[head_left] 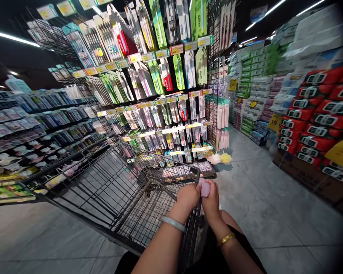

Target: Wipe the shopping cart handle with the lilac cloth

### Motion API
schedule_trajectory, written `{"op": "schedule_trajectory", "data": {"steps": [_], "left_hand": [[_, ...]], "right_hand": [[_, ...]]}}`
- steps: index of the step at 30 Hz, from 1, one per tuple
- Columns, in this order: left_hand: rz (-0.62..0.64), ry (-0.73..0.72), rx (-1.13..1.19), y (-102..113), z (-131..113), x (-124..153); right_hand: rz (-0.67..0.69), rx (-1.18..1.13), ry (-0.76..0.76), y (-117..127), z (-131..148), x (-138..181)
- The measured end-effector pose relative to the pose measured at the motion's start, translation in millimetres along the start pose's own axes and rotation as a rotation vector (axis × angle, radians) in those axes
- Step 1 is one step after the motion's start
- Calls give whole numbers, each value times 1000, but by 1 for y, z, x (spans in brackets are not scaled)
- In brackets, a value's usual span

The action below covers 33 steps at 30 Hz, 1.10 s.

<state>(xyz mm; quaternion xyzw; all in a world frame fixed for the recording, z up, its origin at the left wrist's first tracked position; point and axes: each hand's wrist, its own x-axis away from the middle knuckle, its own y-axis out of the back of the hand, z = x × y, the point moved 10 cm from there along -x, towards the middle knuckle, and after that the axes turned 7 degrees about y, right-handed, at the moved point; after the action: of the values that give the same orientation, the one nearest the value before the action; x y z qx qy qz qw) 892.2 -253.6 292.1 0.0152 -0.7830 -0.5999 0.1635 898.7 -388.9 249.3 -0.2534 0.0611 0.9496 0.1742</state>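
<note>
My left hand [188, 198], with a pale bangle on its wrist, is closed at the corner of a dark wire shopping cart [200, 173]. My right hand [211, 201], wearing a gold bracelet, curls its fingers round a small light-purple thing [205, 188]. The two hands meet there, and the fingertips of my left hand press against the same purple thing. What kind of thing it is does not show. Part of the cart's rim is hidden behind my hands. The cart's wire basket [140, 220] spreads out to the left of my forearms.
Ahead stands a rack of packaged toothbrushes [165, 76] with price strips. More shelves of goods [45, 114] line the left. Stacked red packs [317, 110] rise on the right. A grey tiled floor [260, 198] runs between. Fluffy white and yellow items [225, 158] hang low at the rack's corner.
</note>
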Motion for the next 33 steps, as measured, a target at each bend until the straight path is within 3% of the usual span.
{"op": "schedule_trajectory", "data": {"steps": [3, 5, 10, 12, 18, 22, 25, 27, 30, 33], "left_hand": [[0, 25, -2, -5, 4, -2], [-3, 30, -5, -7, 5, -3], [-12, 25, 0, -2, 3, -3], [-1, 23, 10, -1, 2, -2], [21, 44, 18, -2, 5, 1], [19, 28, 29, -2, 4, 1], [33, 23, 32, -3, 5, 1], [36, 22, 37, -3, 5, 2], [29, 18, 48, -3, 6, 2], [33, 17, 48, -5, 8, 3]], "right_hand": [[24, 20, -141, -7, -51, 26], [11, 13, -174, -6, -55, 30], [-19, -59, 63, -1, 24, -8], [-31, -51, 117, -1, 31, -13], [33, 22, -84, -9, -39, 19], [117, -132, -72, -15, -21, 19], [178, -348, -157, -22, -13, 19], [113, -394, -262, -18, -28, 22], [-30, -256, -375, -6, -60, 31], [26, -311, -512, -21, -83, 46]]}}
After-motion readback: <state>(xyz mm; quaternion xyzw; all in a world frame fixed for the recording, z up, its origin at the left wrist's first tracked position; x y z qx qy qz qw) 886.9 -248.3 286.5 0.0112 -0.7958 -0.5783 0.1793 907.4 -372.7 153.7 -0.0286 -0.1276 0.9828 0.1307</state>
